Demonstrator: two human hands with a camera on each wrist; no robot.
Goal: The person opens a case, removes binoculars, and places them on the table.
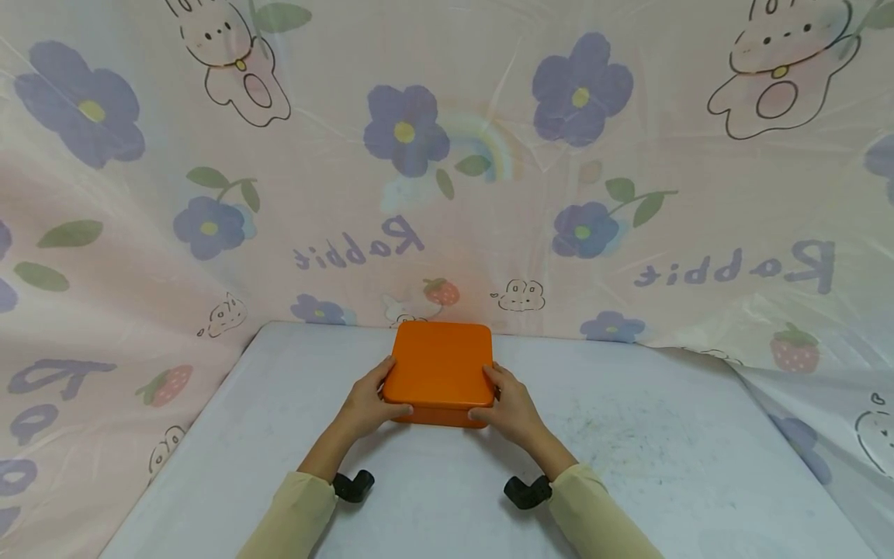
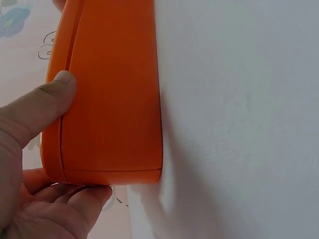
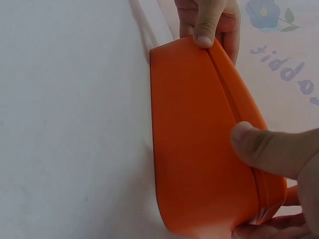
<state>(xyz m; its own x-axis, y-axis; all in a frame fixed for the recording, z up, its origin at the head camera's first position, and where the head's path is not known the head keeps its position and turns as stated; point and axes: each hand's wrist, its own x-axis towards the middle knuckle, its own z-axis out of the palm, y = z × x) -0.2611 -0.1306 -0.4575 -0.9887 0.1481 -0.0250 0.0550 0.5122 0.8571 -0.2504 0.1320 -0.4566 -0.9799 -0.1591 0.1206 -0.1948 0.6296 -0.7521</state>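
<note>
Orange box [image 1: 440, 365] btwn L hand [image 1: 366, 400] & R hand [image 1: 517, 407], both grips holding its sides, thumbs [image 2: 62, 92] on near face; white worktop [image 1: 628, 419] under the grips, base contact hard to tell

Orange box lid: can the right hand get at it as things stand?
Likely yes: the right hand grips the orange box, its thumb across the lid seam; nothing visible blocks it.

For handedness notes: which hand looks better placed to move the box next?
Neither clearly: the left hand and right hand grip opposite sides of the orange box, each thumb on its near face, so they seem equally placed.
</note>
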